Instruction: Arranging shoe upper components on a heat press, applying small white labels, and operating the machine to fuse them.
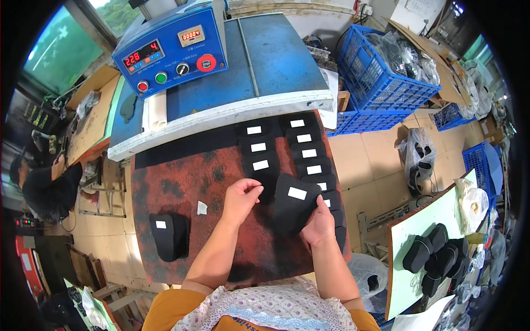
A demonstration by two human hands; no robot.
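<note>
My right hand (319,223) grips a dark, curved fabric piece (295,212) by its right edge and holds it up over the worktable. A small white label (297,193) lies on that piece. Just left of it, my left hand (243,198) is closed in a pinch, thumb against fingers; whatever it may hold is too small to make out. Beyond my hands, similar black pieces with white labels lie overlapping in two columns, one a shorter column (265,177) and the other a longer column (312,160). Another labelled black piece (170,243) sits at the table's left.
A blue machine (270,60) with a control panel (171,52) stands behind the red-black worktable (182,190). A white scrap (202,208) lies on the table. Blue crates (381,83) stand far right; a side table (408,220) bears black pieces. Another person (49,187) sits far left.
</note>
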